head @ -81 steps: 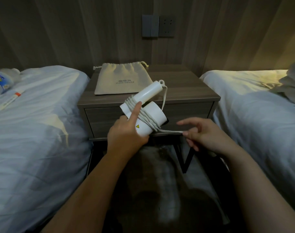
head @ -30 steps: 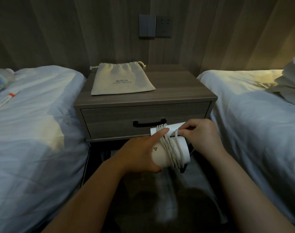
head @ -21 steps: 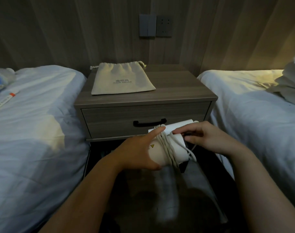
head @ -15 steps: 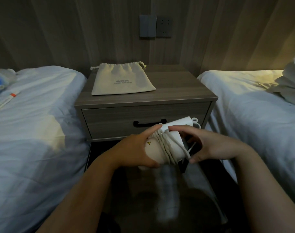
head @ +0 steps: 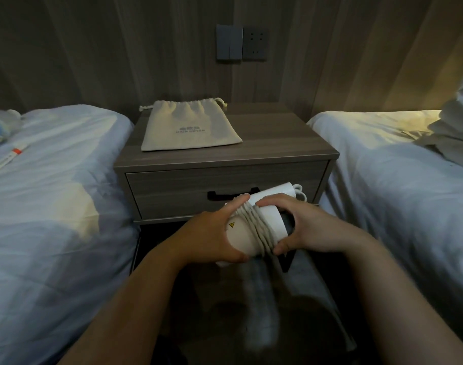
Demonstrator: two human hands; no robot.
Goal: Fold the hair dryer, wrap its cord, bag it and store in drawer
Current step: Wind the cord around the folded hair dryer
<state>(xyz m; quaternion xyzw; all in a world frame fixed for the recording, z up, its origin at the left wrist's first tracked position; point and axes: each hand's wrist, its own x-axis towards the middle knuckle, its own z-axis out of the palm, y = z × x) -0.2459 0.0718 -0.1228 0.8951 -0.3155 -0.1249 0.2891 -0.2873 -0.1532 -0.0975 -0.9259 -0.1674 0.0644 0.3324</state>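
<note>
Two hands clasp folded hair dryer [head: 271, 219] before closed drawer [head: 172, 188]: left hand [head: 211, 233] grips barrel, right hand [head: 312, 230] pinches cord [head: 254, 227] coils. Long axis 7-to-1 o'clock. Drawstring bag [head: 190, 127] at 11 o'clock on nightstand [head: 277, 143], nearer left hand.

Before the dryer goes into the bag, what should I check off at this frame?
1. Hair dryer folded, handle along the body: ok.
2. Cord wound round it: ok; plug end secured: cannot tell.
3. Left hand and right hand both grip the dryer: ok.
4. Bag lying on the nightstand: ok; its mouth open: not ok, drawn gathered.
5. Drawer open: not ok, shut.
</note>
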